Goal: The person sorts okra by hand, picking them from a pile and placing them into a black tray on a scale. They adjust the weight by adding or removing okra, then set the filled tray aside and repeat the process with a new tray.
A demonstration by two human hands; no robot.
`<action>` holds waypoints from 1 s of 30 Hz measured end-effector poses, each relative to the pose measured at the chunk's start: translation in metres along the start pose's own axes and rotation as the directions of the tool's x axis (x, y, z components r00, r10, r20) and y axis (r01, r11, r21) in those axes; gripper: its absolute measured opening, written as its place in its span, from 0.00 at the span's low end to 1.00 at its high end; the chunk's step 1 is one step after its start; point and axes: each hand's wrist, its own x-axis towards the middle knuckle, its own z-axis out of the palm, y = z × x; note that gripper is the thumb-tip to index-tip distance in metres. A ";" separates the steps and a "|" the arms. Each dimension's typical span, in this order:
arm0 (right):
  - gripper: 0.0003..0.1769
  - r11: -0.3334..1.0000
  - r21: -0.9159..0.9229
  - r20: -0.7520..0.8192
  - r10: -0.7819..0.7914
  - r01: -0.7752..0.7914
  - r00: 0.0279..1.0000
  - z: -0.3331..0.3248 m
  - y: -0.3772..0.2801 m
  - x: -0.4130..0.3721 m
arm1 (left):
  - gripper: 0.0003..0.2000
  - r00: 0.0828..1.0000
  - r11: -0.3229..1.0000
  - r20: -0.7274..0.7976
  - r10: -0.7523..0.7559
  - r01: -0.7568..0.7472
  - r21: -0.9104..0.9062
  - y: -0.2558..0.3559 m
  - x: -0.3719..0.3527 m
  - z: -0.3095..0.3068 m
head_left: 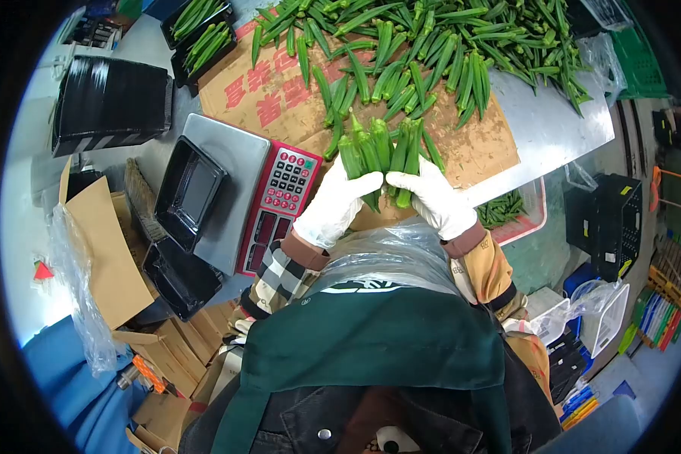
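Observation:
Both my hands wear white gloves and meet at the near edge of the cardboard. My left hand (339, 198) grips one side of a bunch of okra (380, 147), thumb across the pods. From the other side my right hand (433, 198) closes on the same bunch, its thumb almost touching the left one. The pods stand side by side between the hands, stem ends pointing away from me. Just beyond them, a large pile of loose okra (461, 38) spreads over the flattened cardboard (280, 94) and the metal table (594, 132).
Left of my hands is a scale (280, 178) with a black tray (191, 193) on its plate. A stack of black trays (110, 102) stands farther left. Two okra-filled trays (204, 49) sit at the back left. On the right, a crate (541, 204) holds more okra below table level.

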 end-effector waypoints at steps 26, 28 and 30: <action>0.21 0.879 -0.421 -0.014 -0.253 0.224 0.967 0.062 -0.025 -0.015 | 0.14 0.967 0.993 -0.226 0.114 -0.107 0.046 0.024 -0.025 -0.010; 0.17 0.879 -0.449 -0.003 -0.182 0.162 0.983 0.063 -0.029 -0.013 | 0.14 0.949 0.979 -0.263 0.173 -0.137 0.149 0.051 -0.043 -0.012; 0.17 0.931 -0.344 0.014 -0.124 0.121 0.992 0.070 -0.027 -0.011 | 0.18 0.851 0.905 -0.379 0.364 -0.226 0.360 0.079 -0.062 -0.028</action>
